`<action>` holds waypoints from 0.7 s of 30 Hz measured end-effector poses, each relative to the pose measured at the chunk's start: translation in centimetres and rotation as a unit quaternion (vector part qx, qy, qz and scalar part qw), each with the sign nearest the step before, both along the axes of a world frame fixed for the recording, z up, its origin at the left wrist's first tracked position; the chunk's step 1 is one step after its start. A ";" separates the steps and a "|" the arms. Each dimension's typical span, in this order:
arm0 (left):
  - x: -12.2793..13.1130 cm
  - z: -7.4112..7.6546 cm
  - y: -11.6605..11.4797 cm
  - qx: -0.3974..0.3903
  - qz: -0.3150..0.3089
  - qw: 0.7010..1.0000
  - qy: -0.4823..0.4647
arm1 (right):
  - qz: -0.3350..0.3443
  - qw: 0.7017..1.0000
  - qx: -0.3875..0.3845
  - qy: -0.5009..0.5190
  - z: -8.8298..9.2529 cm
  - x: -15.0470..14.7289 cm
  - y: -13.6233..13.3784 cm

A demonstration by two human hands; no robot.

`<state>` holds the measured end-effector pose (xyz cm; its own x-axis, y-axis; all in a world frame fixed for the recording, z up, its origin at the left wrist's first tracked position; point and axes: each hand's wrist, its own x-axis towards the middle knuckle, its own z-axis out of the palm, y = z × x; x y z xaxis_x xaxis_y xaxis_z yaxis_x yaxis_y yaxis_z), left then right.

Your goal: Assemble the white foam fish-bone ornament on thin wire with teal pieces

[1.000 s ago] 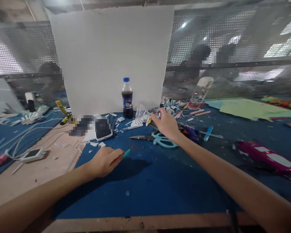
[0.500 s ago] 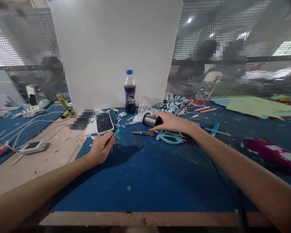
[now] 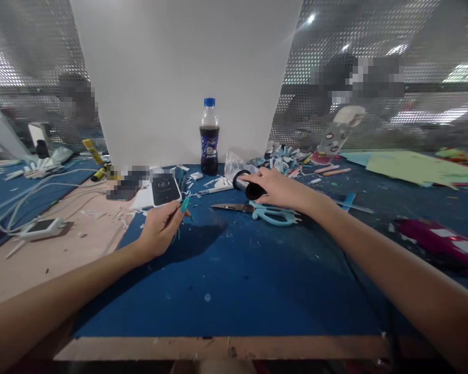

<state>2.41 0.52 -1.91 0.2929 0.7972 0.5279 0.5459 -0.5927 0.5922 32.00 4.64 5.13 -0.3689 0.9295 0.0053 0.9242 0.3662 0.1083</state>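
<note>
My left hand (image 3: 158, 228) is closed in a pinch on a small teal piece (image 3: 185, 204), which sticks up past the fingertips. Thin teal strands hang below those fingers, and the piece's exact kind does not show. Across the mat, my right hand (image 3: 275, 188) has its fingers wrapped over a spool of silvery wire (image 3: 242, 179) with black flanges. The spool is tilted, one dark end facing me. Just below it lie scissors with light blue handles (image 3: 275, 214), blades pointing left. A white pen (image 3: 216, 190) rests behind the scissors.
A cola bottle (image 3: 209, 140) stands before the white board (image 3: 179, 67). Beside my left hand lies a white-edged phone (image 3: 165, 189). Paper scraps (image 3: 284, 158) pile up behind my right hand, near a tilted water bottle (image 3: 339, 135). A magenta pouch (image 3: 440, 239) lies far right.
The spool has turned under my right hand, bringing its dark end round towards me. My left hand keeps its pinch on the teal piece. The whole view has shifted slightly.
</note>
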 end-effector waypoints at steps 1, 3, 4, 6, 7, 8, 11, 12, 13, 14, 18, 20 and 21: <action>0.0 -0.1 0.1 -0.005 -0.003 1.000 -0.006 | 0.009 1.000 -0.023 0.018 0.5 0.2 -0.1; 0.0 -0.1 0.2 -0.011 -0.009 1.000 -0.013 | 0.022 0.997 -0.048 0.056 1.2 0.5 -0.3; 0.0 -0.1 0.2 -0.010 -0.011 1.000 -0.014 | 0.015 0.996 -0.044 0.071 1.4 0.4 -0.4; 0.0 0.0 0.2 -0.003 -0.014 1.000 -0.008 | -0.014 0.996 -0.020 0.089 1.1 0.0 -0.5; 0.0 0.0 0.1 0.000 -0.016 1.000 -0.004 | -0.028 0.995 -0.003 0.098 0.7 -0.4 -0.5; 0.0 0.1 0.1 0.002 -0.017 1.000 0.000 | -0.035 0.993 0.006 0.108 0.1 -0.8 -0.6; 0.0 0.1 0.0 0.003 -0.022 1.000 0.010 | 0.024 0.989 0.013 0.146 -2.0 -2.4 -0.8; 0.0 0.1 -0.1 0.003 -0.023 1.000 0.011 | 0.051 0.988 0.015 0.147 -2.7 -2.8 -0.9; 0.0 0.1 -0.1 0.005 -0.023 1.000 0.011 | 0.078 0.986 0.015 0.144 -3.3 -3.3 -1.1; 0.1 0.1 0.0 0.007 -0.024 1.000 0.012 | 0.103 0.984 0.011 0.143 -3.7 -3.7 -1.3; 0.3 0.4 0.0 0.017 -0.019 1.000 0.006 | 0.136 0.976 0.009 0.168 -4.4 -4.9 -2.1; 0.3 0.6 -0.1 0.024 -0.013 1.000 -0.002 | 0.137 0.974 0.018 0.181 -4.4 -5.2 -2.3; 0.3 0.7 -0.2 0.028 -0.012 1.000 -0.006 | 0.139 0.972 0.023 0.188 -4.5 -5.4 -2.4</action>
